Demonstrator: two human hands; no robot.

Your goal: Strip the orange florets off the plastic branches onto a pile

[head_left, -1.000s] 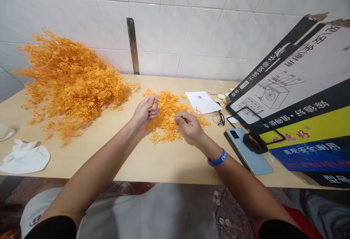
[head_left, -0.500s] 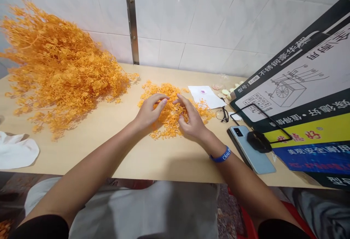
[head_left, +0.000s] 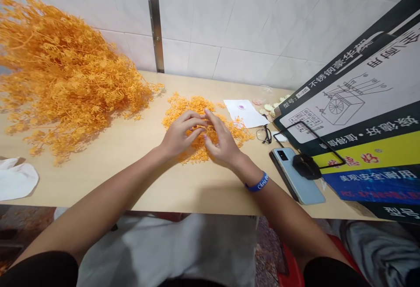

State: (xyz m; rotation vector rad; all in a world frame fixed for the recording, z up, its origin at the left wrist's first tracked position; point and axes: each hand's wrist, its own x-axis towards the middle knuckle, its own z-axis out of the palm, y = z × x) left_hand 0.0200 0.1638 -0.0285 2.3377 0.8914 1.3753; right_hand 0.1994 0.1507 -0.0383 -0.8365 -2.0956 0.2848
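Observation:
A low heap of small orange dried flowers (head_left: 193, 103) lies in the middle of the table. Both of my hands are over its near part, with their fingertips close together. My left hand (head_left: 180, 134) comes in from the left, fingers bent and thumb a little apart from them. From the other side my right hand (head_left: 223, 140) curves inward, a gap showing between its thumb and forefinger. I make out nothing held in either hand, though the flowers behind the fingertips blend together. A blue wristband (head_left: 258, 183) is on my right wrist.
A big bunch of orange dried flowers (head_left: 72, 72) stands at the left on the table (head_left: 147, 190). White paper (head_left: 247, 114), glasses (head_left: 264, 134), a light-blue phone (head_left: 300, 177) and a printed cardboard box (head_left: 348, 107) are on the right. White cloth (head_left: 18, 180) lies far left.
My hands have drawn closer together over the heap, their fingertips now almost meeting. The whole view has shifted slightly, and the things on the table have not otherwise moved.

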